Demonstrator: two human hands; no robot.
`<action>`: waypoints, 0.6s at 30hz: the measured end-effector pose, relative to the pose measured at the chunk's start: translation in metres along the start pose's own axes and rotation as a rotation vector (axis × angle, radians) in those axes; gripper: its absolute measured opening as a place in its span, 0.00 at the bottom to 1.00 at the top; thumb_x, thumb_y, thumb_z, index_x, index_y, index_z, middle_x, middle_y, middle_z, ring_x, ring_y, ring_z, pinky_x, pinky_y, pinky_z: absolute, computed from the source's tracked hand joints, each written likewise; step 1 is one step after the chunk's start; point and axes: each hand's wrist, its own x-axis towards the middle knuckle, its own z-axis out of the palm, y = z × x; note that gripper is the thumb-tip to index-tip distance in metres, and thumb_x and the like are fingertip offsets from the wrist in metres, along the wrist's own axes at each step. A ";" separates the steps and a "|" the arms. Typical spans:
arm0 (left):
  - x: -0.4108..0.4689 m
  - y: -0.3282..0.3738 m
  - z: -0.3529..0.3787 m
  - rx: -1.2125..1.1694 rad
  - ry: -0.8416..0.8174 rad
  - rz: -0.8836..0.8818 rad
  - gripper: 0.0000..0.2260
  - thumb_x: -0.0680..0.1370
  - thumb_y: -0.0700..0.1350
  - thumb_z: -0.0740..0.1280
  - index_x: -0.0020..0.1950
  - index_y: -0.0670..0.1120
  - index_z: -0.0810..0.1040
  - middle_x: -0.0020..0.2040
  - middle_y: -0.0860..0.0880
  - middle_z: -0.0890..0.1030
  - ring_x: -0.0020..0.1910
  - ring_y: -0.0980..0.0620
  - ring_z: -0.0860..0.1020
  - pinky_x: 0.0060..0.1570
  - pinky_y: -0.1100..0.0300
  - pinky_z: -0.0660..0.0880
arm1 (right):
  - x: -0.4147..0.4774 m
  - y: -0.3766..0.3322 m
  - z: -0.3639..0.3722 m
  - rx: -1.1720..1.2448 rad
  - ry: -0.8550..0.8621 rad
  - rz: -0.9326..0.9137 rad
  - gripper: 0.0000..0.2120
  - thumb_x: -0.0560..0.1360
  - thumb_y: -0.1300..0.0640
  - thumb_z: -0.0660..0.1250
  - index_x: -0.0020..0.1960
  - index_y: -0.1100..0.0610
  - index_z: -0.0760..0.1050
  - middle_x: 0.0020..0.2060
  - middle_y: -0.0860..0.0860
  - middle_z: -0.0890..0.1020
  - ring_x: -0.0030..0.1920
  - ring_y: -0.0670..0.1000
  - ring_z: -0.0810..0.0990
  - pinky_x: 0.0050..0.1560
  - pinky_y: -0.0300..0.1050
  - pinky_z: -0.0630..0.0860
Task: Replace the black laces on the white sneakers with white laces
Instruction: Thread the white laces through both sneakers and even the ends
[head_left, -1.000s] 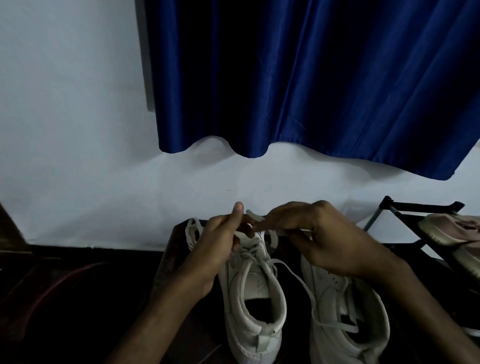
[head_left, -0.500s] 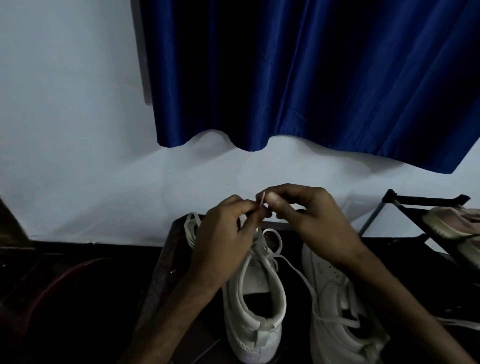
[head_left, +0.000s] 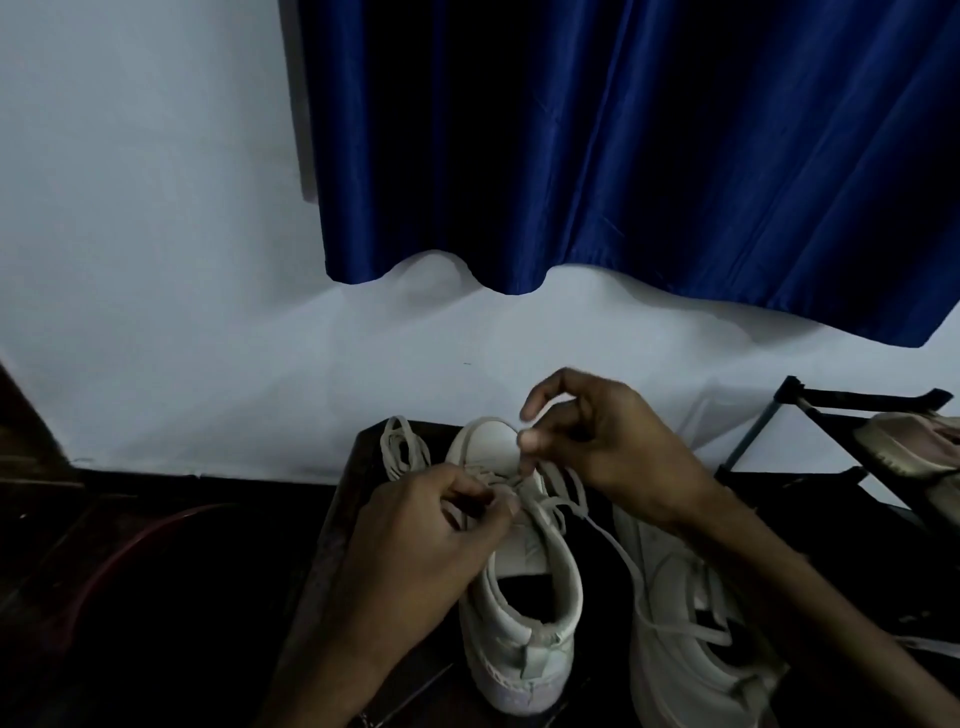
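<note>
We see a blue curtain of satiny cloth with a soft sheen. The near sneaker looks smooth and matt, its laces flat woven cloth.

The scene is viewed by a single head-worn wide-angle camera, aimed forward and downward from close above, with the sneakers kept low in frame and the wall filling most of it.

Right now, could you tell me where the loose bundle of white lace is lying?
The loose lace bundle lies at the dark table's far left corner, just left of the left sneaker's toe and beyond the left hand.
</note>
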 end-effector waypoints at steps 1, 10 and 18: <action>-0.001 -0.001 0.001 -0.029 0.025 -0.003 0.06 0.73 0.55 0.73 0.42 0.53 0.84 0.37 0.61 0.83 0.36 0.65 0.80 0.35 0.71 0.73 | -0.001 0.002 0.005 -0.077 -0.031 -0.012 0.05 0.74 0.59 0.73 0.47 0.57 0.78 0.35 0.51 0.86 0.33 0.56 0.81 0.39 0.51 0.76; 0.002 -0.009 -0.003 -0.561 -0.074 -0.283 0.07 0.78 0.42 0.69 0.44 0.43 0.86 0.41 0.47 0.86 0.43 0.52 0.85 0.38 0.61 0.80 | -0.010 0.003 0.015 -0.299 -0.093 -0.076 0.06 0.72 0.59 0.75 0.45 0.50 0.81 0.36 0.43 0.85 0.36 0.43 0.81 0.42 0.40 0.76; -0.001 -0.014 0.003 -0.568 -0.073 -0.193 0.08 0.80 0.42 0.67 0.49 0.45 0.86 0.44 0.49 0.87 0.46 0.51 0.85 0.46 0.51 0.82 | -0.012 -0.001 0.029 -0.486 -0.037 -0.105 0.13 0.68 0.61 0.74 0.43 0.50 0.71 0.29 0.42 0.79 0.32 0.41 0.75 0.35 0.30 0.67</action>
